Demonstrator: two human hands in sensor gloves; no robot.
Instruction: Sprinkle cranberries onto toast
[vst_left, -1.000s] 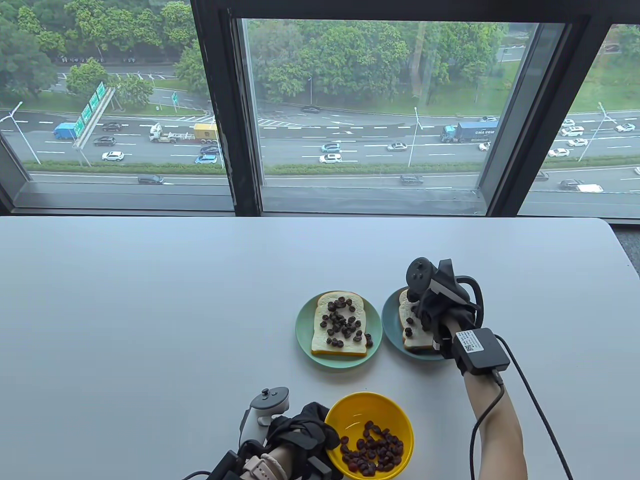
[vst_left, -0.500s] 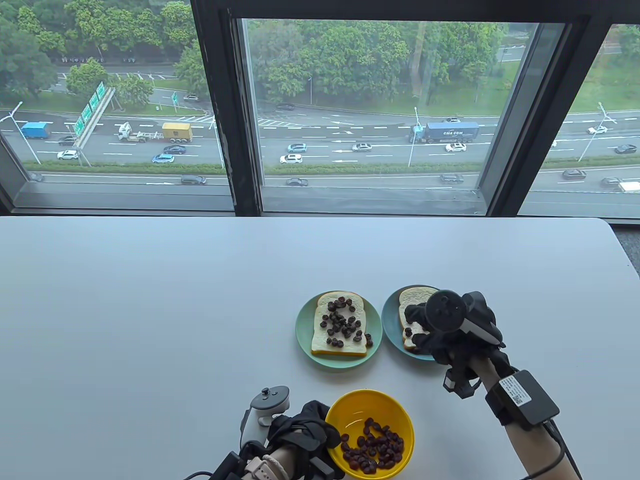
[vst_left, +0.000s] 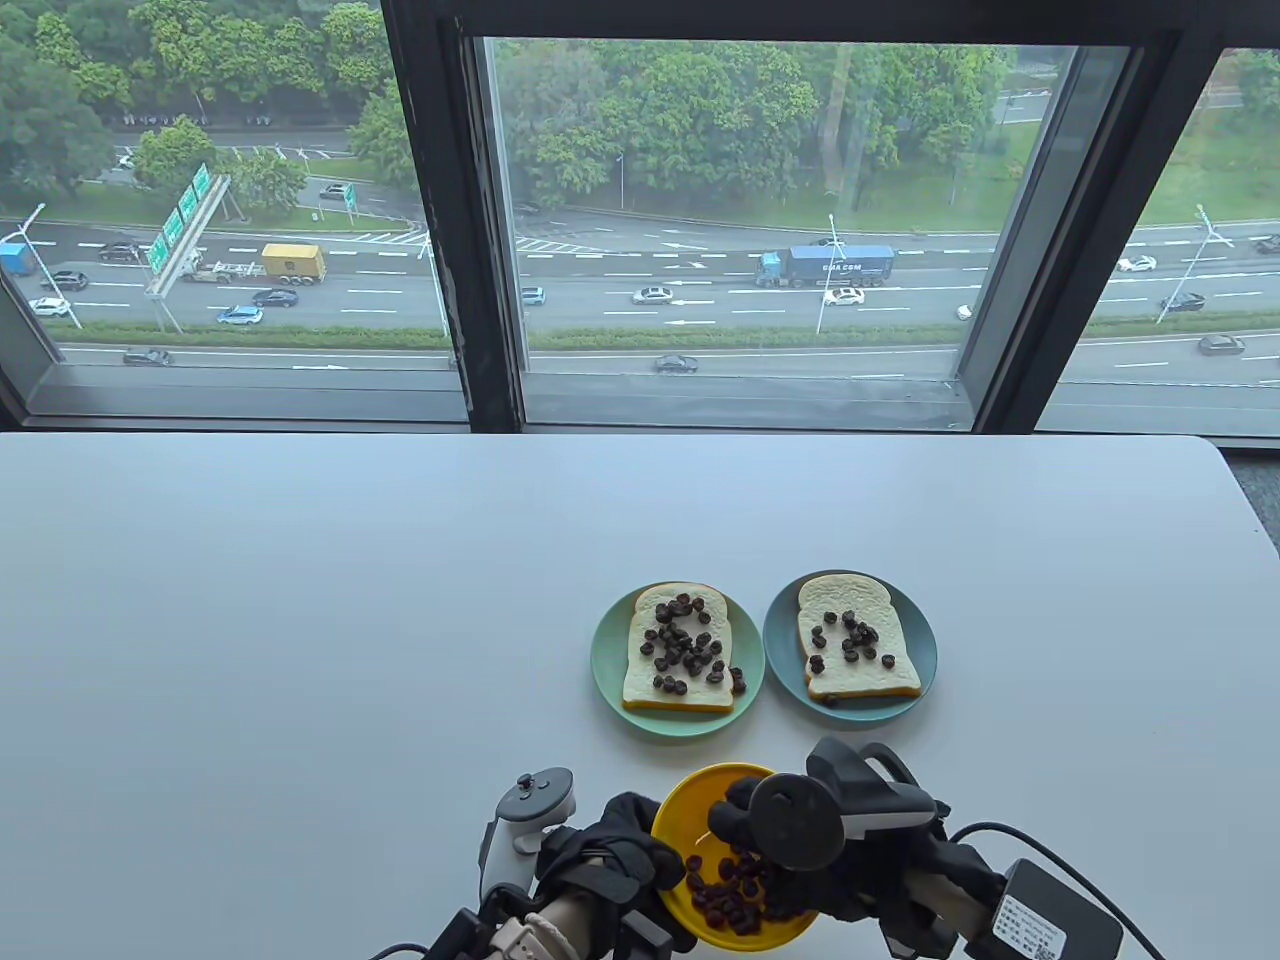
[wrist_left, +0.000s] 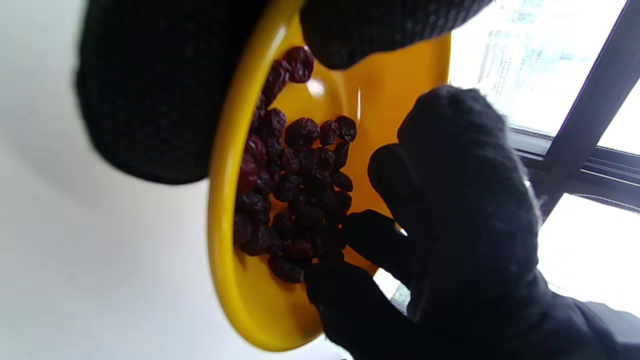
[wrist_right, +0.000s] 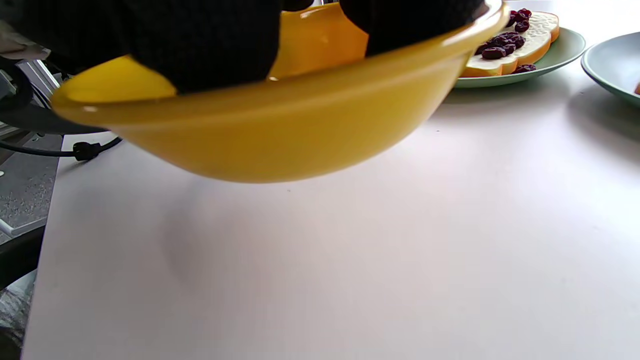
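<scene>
Counts: we see 2 hands, 1 yellow bowl (vst_left: 690, 820), 2 green plates, and 2 slices of toast.
Left hand: our left hand (vst_left: 610, 860) grips the left rim of the yellow bowl, thumb over the rim and fingers under it, as the left wrist view shows (wrist_left: 150, 100).
Right hand: our right hand (vst_left: 800, 850) reaches down into the bowl, its fingers (wrist_left: 370, 235) spread loosely and touching the pile; we cannot tell whether they pinch any berries.
Cranberries: the loose cranberries (wrist_left: 295, 195) lie heaped in the near half of the bowl, right under the right hand's fingers.
Bowl: in the right wrist view the bowl (wrist_right: 280, 135) looks lifted and tilted above the counter (wrist_right: 350, 250).
Left plate: the left plate (vst_left: 605, 660) carries 1 slice, the left toast (vst_left: 640, 690), densely covered with cranberries, a few at the slice's right edge.
Right plate: the right plate (vst_left: 925, 650) carries 1 slice, the right toast (vst_left: 840, 600), with a sparser scatter of berries on its middle.
Placement: both plates sit side by side on the counter, beyond the bowl and apart from both hands.
</scene>
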